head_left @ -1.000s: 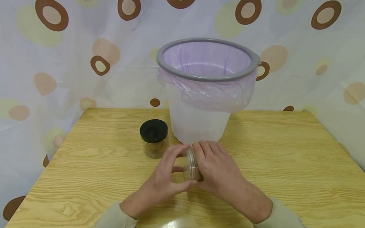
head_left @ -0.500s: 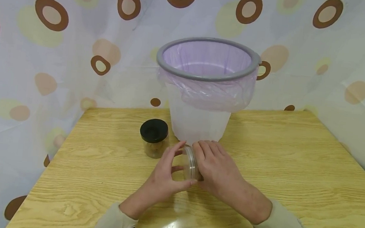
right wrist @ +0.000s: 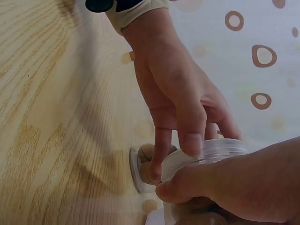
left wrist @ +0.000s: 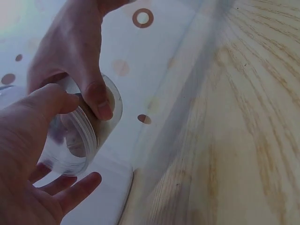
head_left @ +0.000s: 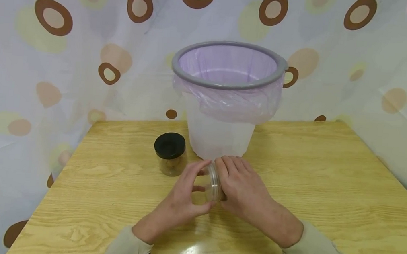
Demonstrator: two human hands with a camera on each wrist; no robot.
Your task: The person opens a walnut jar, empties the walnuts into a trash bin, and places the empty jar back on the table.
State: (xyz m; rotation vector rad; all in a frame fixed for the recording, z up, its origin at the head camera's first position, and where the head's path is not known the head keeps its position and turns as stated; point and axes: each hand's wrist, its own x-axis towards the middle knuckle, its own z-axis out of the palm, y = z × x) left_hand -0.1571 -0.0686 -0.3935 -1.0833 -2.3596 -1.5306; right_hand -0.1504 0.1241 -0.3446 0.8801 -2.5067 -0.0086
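Both hands meet at a clear jar (head_left: 213,184) tipped on its side, its ridged clear end toward the left. My right hand (head_left: 243,187) grips the body, covering most of it in the head view. My left hand (head_left: 182,193) curls around the ridged end (left wrist: 86,126), with the thumb on the rim and fingers spread around it. Something brownish shows through the jar wall (right wrist: 171,213) in the right wrist view. Left of the hands stands a second clear jar (head_left: 173,165) with a black lid (head_left: 170,145) and brown pieces inside.
Behind the hands stands a white bin (head_left: 220,138) with a grey rim ring (head_left: 225,86) and a purple liner bag (head_left: 241,106) folded over it. All of this is on a wood-grain table (head_left: 107,191). A patterned curtain (head_left: 151,58) hangs behind and along the sides.
The fingers and thumb of my left hand have shifted slightly around the jar's ridged end. My right hand keeps its grip, and the jar stays in place.
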